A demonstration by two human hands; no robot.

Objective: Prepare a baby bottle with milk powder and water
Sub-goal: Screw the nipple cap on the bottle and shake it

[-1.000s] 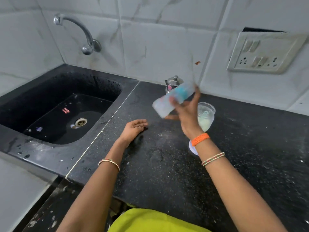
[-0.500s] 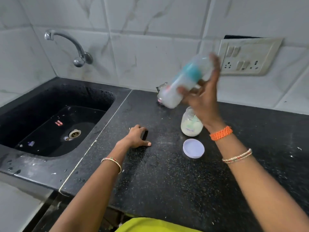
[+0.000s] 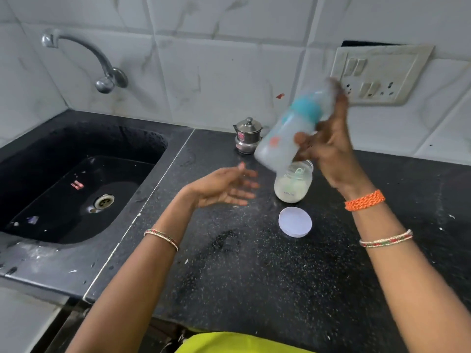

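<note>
We seem to be shaking the mix: our right hand (image 3: 328, 146) grips the tilted bottle (image 3: 288, 133). Our left hand (image 3: 224, 187) hovers open, empty. Next, probably steadying it upright.

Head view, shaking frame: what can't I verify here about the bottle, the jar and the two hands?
- Baby bottle: motion-blurred; contents, fill level and markings are unreadable.
- Bottle cap end: covered by the right hand; whether it is sealed cannot be told.
- Powder jar: its back rim sits behind the bottle; the label is too small.
- Left hand: fingers blurred; open, holding nothing.
- Steel pot: lidded, so its contents are hidden.
</note>
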